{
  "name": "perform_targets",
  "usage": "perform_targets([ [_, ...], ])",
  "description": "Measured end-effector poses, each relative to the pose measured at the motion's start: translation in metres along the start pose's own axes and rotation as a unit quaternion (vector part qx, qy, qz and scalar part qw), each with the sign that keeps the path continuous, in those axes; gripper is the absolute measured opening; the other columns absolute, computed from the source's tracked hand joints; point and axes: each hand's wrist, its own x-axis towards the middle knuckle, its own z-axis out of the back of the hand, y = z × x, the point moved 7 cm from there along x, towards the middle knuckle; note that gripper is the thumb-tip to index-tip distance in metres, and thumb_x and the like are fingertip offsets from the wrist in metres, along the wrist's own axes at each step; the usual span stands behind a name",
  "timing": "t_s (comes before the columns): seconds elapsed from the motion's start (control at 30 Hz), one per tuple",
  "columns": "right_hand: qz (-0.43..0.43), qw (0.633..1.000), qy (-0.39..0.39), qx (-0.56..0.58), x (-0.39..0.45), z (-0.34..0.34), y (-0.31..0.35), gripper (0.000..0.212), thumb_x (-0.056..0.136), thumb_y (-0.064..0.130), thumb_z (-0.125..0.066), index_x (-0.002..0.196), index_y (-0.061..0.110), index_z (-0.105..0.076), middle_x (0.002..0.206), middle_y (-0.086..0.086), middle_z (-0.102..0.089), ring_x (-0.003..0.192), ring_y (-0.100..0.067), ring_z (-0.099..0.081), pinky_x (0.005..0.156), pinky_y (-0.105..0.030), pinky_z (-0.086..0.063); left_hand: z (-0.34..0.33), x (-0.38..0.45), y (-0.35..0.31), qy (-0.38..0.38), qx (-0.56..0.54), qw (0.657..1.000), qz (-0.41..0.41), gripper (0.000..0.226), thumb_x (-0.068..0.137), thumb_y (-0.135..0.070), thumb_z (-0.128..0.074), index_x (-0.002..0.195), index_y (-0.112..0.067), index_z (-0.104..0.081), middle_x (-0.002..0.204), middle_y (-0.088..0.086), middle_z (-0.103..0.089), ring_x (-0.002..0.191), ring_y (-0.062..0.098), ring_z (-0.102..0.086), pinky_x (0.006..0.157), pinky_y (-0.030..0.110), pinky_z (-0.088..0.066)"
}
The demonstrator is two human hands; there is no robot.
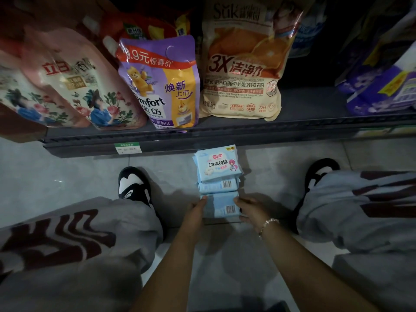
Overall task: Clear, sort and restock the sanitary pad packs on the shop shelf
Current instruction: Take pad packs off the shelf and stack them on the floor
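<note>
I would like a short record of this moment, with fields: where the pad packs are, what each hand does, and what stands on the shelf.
pad packs: light blue packs in a row on the floor tiles, in front of the shelf edge
nearest pack: pack with barcode, held from both sides
left hand: left hand grips the pack's left edge
right hand: right hand grips its right edge; bead bracelet on the wrist
shelf goods: purple Comfort pouch, orange detergent bag, pink floral pouches
</note>
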Motion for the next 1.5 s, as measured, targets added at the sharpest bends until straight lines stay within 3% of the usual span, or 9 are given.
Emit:
perform_targets([
  [0.13, 0.057, 0.994, -0.062, -0.076, 0.000, 0.006, 0.024, 0.021, 0.090, 0.029, -0.065, 0.101, 0.010, -0.064, 0.104, -0.011, -0.071, 0.082, -0.018, -0.068, 0.065, -0.029, -0.056, -0.010, -0.031, -0.040, -0.035, 0.053, 0.998, -0.015, 0.054, 0.085, -0.048, -0.064, 0.120, -0.008, -0.057, 0.118, 0.013, -0.064, 0.104, 0.029, -0.064, 0.093, 0.045, -0.052],
  [0.27, 0.152, 0.983, -0.095, -0.039, -0.012, 0.001, 0.068, 0.028, 0.094, 0.035, -0.059, 0.118, 0.027, -0.048, 0.103, 0.001, -0.064, 0.081, -0.011, -0.065, 0.063, -0.030, -0.055, -0.018, -0.036, -0.081, -0.062, 0.030, 0.992, -0.105, 0.053, 0.095, -0.026, -0.057, 0.144, -0.015, -0.039, 0.138, 0.010, -0.050, 0.118, 0.028, -0.055, 0.101, 0.049, -0.046],
  [0.43, 0.181, 0.979, -0.049, -0.083, -0.004, -0.014, 0.109, 0.044, 0.096, 0.045, -0.051, 0.136, 0.027, -0.048, 0.114, 0.000, -0.067, 0.092, -0.014, -0.068, 0.077, -0.036, -0.059, -0.034, -0.035, -0.117, -0.033, 0.013, 0.993, -0.108, 0.027, 0.093, -0.020, -0.050, 0.119, -0.015, -0.056, 0.111, 0.011, -0.066, 0.091, 0.022, -0.064, 0.087, 0.040, -0.052],
  [0.63, 0.172, 0.981, -0.066, -0.057, 0.000, -0.010, 0.123, 0.038, 0.095, 0.044, -0.054, 0.114, 0.011, -0.059, 0.103, -0.007, -0.071, 0.090, -0.020, -0.068, 0.065, -0.025, -0.052, -0.036, -0.025, -0.129, -0.034, 0.033, 0.992, -0.115, 0.016, 0.101, -0.029, -0.045, 0.113, -0.019, -0.048, 0.109, 0.007, -0.060, 0.090, 0.019, -0.062, 0.073, 0.031, -0.050],
  [0.8, 0.167, 0.980, -0.093, 0.048, -0.003, -0.009, 0.121, 0.036, 0.090, 0.039, -0.063, 0.104, 0.006, -0.055, 0.091, -0.005, -0.070, 0.079, -0.017, -0.069, 0.060, -0.022, -0.054, -0.036, -0.025, -0.129, -0.060, -0.019, 0.989, -0.134, 0.015, 0.096, -0.044, -0.051, 0.092, -0.030, -0.048, 0.100, 0.011, -0.066, 0.087, 0.024, -0.067, 0.086, 0.044, -0.055],
  [0.9, 0.175, 0.975, -0.106, 0.089, -0.003, -0.009, 0.116, 0.030, 0.087, 0.036, -0.067, 0.090, 0.010, -0.053, 0.085, -0.005, -0.069, 0.080, -0.022, -0.070, 0.068, -0.032, -0.057, -0.038, -0.031, -0.145, -0.082, -0.040, 0.981, -0.172, 0.024, 0.095, -0.041, -0.056, 0.084, -0.021, -0.048, 0.082, 0.004, -0.058, 0.074, 0.018, -0.058, 0.071, 0.032, -0.051],
  [0.97, 0.180, 0.972, -0.105, 0.112, -0.003, -0.010, 0.114, 0.028, 0.087, 0.031, -0.069, 0.081, 0.012, -0.050, 0.082, -0.005, -0.070, 0.079, -0.022, -0.071, 0.071, -0.038, -0.057, -0.038, -0.031, -0.149, -0.088, -0.051, 0.977, -0.186, 0.023, 0.092, -0.037, -0.062, 0.083, -0.020, -0.051, 0.088, 0.005, -0.059, 0.082, 0.021, -0.058, 0.076, 0.036, -0.051],
  [1.2, 0.218, 0.963, -0.156, 0.032, 0.000, -0.006, 0.118, 0.025, 0.085, 0.020, -0.072, 0.074, 0.017, -0.050, 0.095, -0.015, -0.069, 0.092, -0.031, -0.067, 0.080, -0.046, -0.055, -0.034, -0.024, -0.141, -0.091, 0.010, 0.980, -0.179, 0.007, 0.094, -0.019, -0.061, 0.094, -0.019, -0.055, 0.099, 0.000, -0.063, 0.100, 0.023, -0.061, 0.087, 0.034, -0.052],
  [1.5, 0.204, 0.966, -0.158, -0.014, -0.002, 0.000, 0.128, 0.022, 0.082, 0.023, -0.076, 0.080, 0.015, -0.056, 0.081, 0.001, -0.063, 0.070, -0.009, -0.056, 0.060, -0.016, -0.043, -0.036, -0.039, -0.151, -0.108, 0.056, 0.974, -0.189, 0.029, 0.095, -0.021, -0.059, 0.120, -0.009, -0.050, 0.113, 0.001, -0.057, 0.100, 0.015, -0.056, 0.068, 0.012, -0.046],
])
